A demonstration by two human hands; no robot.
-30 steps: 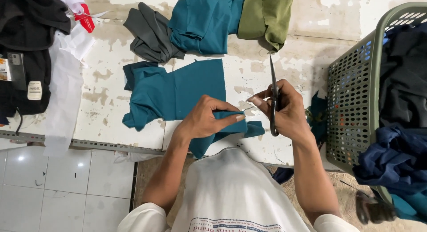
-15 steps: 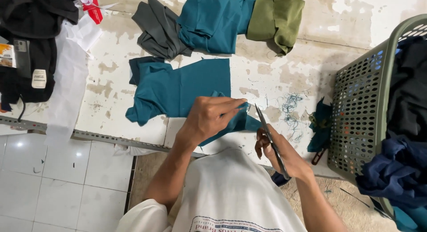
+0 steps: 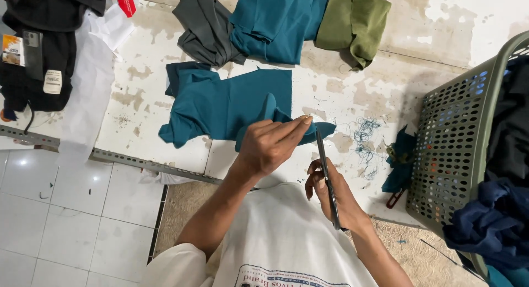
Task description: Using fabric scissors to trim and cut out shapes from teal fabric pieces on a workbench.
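Note:
A teal garment piece [image 3: 220,105] lies flat on the worn white table [image 3: 132,83]. My left hand [image 3: 270,144] pinches a raised fold of this teal cloth near its right edge. My right hand [image 3: 330,196] sits lower, close to my body, and grips a pair of dark scissors [image 3: 326,177]. The scissor blades point up toward the pinched cloth, and their tip is right beside my left fingertips. Loose teal threads [image 3: 363,138] lie on the table to the right of the hands.
Folded grey [image 3: 206,28], teal [image 3: 275,22] and olive [image 3: 355,22] cloth pieces lie at the table's far side. A grey perforated basket [image 3: 457,149] with dark clothes stands at right. Black garments and white cloth [image 3: 88,83] lie at left. A small teal scrap [image 3: 399,157] rests by the basket.
My right hand with the scissors has dropped from beside the left hand toward my body, blades now pointing up. My left hand has shifted slightly and lifted the teal fold. The view has moved left.

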